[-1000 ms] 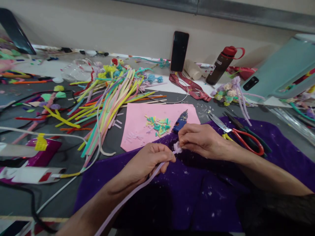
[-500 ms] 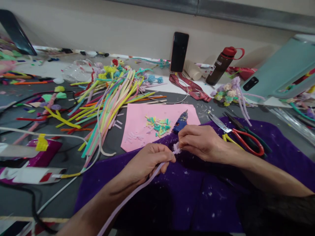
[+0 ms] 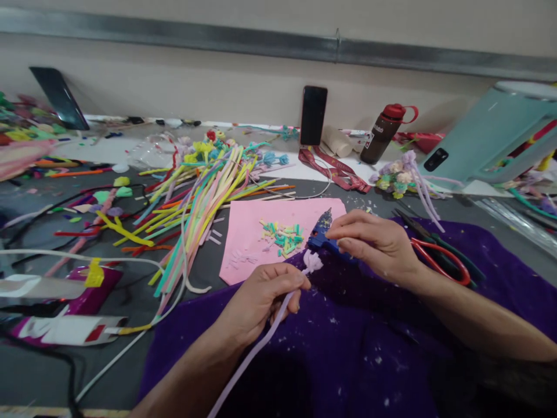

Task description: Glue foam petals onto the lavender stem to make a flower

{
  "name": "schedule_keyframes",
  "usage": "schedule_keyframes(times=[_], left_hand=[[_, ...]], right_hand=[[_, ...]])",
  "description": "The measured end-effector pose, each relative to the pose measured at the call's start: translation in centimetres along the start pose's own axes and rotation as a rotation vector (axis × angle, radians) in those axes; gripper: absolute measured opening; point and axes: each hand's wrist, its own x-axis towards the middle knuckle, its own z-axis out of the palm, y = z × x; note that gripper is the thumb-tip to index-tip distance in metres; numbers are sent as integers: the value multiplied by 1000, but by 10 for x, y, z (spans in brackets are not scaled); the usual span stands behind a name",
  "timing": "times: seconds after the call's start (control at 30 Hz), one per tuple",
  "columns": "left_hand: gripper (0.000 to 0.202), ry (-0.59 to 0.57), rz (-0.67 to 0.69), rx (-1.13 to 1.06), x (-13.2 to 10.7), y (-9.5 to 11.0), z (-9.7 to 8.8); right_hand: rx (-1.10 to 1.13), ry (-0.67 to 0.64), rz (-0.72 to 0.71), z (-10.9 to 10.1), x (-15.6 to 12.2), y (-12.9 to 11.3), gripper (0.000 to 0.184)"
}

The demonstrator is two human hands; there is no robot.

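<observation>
My left hand (image 3: 272, 293) pinches a lilac pipe cleaner (image 3: 256, 348) just below a small fluffy lilac flower head (image 3: 312, 261) at its upper end. The stem's other end trails down past my left wrist. My right hand (image 3: 374, 241) is off the flower, its thumb and forefinger slightly apart beside a blue glue gun (image 3: 321, 229). The gun lies with its nozzle over a pink sheet (image 3: 243, 220), and my fingers hide part of its body. Cut yellow, teal and lilac pieces (image 3: 285, 237) are scattered on the sheet.
Red-handled scissors (image 3: 444, 264) and dark-handled pliers (image 3: 472, 268) lie right on the purple cloth (image 3: 474, 238). Bundled pipe cleaners (image 3: 209, 197) and white cables (image 3: 134, 253) spread left. A phone (image 3: 314, 116), a bottle (image 3: 382, 136) and a teal container (image 3: 487, 130) stand behind.
My right hand has let go of the flower head and shifted right and up, beside the glue gun. My left hand still holds the stem. The camera view has tilted upward.
</observation>
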Motion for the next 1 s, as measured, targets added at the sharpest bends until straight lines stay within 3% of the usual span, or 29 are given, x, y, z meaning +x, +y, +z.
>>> schedule_keyframes(times=[0.47,0.7,0.8,1.0], left_hand=[[24,13,49,-51,-2,-2,-2],[23,27,66,-64,-2,-3,0],[20,73,136,-77,-2,-3,1],[15,138,253,-132,-2,-5,4]], right_hand=[[305,-79,219,20,-5,4,15],[317,-127,253,26,-5,2,15],[333,-158,278,28,-6,1,18],[628,-215,499,37,-10,-10,21]])
